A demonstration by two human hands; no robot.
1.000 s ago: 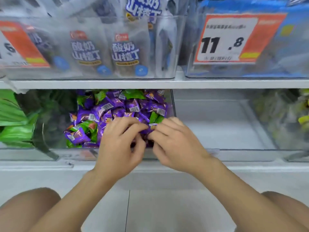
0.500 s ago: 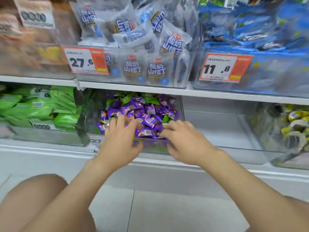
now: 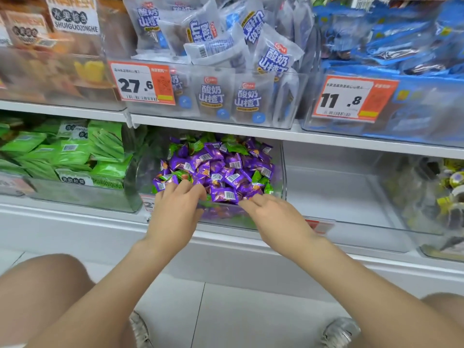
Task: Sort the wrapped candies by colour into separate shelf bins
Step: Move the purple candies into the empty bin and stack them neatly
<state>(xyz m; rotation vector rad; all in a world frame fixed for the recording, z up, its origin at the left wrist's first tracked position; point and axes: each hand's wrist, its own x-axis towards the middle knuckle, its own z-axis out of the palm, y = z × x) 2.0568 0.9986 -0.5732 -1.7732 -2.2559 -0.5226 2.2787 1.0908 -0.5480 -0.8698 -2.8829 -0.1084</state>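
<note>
Both of my hands reach into the clear middle bin (image 3: 283, 169) on the lower shelf (image 3: 75, 222). The bin holds a heap of purple wrapped candies (image 3: 221, 169) mixed with green wrapped candies (image 3: 234, 147), the green ones showing mostly along the back edge and at the front right corner. My left hand (image 3: 175, 212) lies palm down over the bin's front left corner, its fingers (image 3: 185, 188) loosely extended and resting on the wrappers there; they close round nothing that I can see. My right hand (image 3: 275, 217) crosses the bin's front edge near the middle, its fingers (image 3: 251, 200) nearly straight, their tips just beside one purple candy (image 3: 224, 195) with a barcode that lies at the front of the heap; it too grips nothing. Along the same shelf, green packets (image 3: 70, 154) fill the bin towards the left edge, and another clear bin (image 3: 339, 194) stands just beside the candy bin towards the right edge. On the upper shelf (image 3: 213, 126), white pouches (image 3: 213, 95) stand behind a 27.6 price tag (image 3: 143, 82), and blue packets (image 3: 401, 33) lie behind an 11.8 price tag (image 3: 351, 97).
</note>
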